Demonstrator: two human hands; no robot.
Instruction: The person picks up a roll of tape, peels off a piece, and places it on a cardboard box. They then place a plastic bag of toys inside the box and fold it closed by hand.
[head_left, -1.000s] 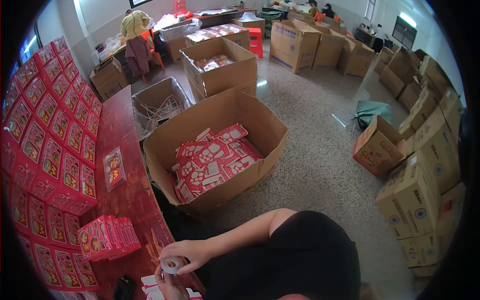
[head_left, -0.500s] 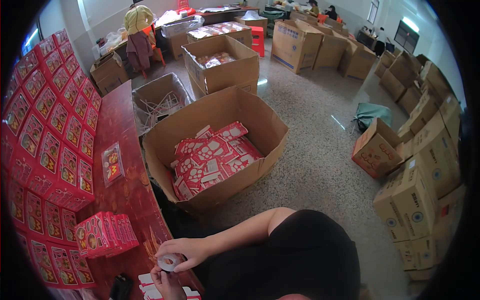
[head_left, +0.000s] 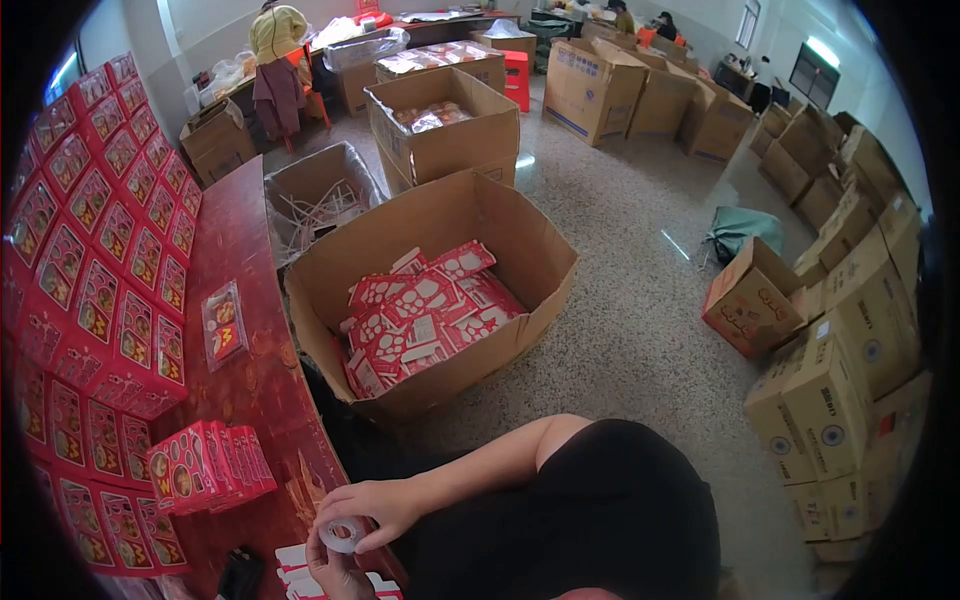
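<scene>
Since both your hands meet at the roll (head_left: 342, 546) (looks like clear tape), near vs. far is what counts: R hand (head_left: 378, 508) covers its far and right side, L hand (head_left: 336, 572) sits on its near side. Being a ring, it has no long axis; the hole faces up. Neither hand is nearer, as both touch it. R fingers curl round the rim, thumb at the near right edge, so they hold it; L fingers lie along the near left rim, can't tell if they grip. Roll is at the worktop's (head_left: 265, 400) near end, by its right edge, just beside white-edged red pcs (head_left: 293, 573).

Count: 1 roll; 1 packet (head_left: 225, 325), farther up; 1 black item (head_left: 241, 573), near, ID unclear; 1 row of red boxes (head_left: 212, 468), approx. 5, overlap hides exact no.; white-edged pcs, several, part hidden. Far left: box wall (head_left: 100, 260), too many to count. Right of worktop: 1 big carton (head_left: 480, 366) w/ heaped flat pcs (head_left: 425, 310), qty unclear.
</scene>
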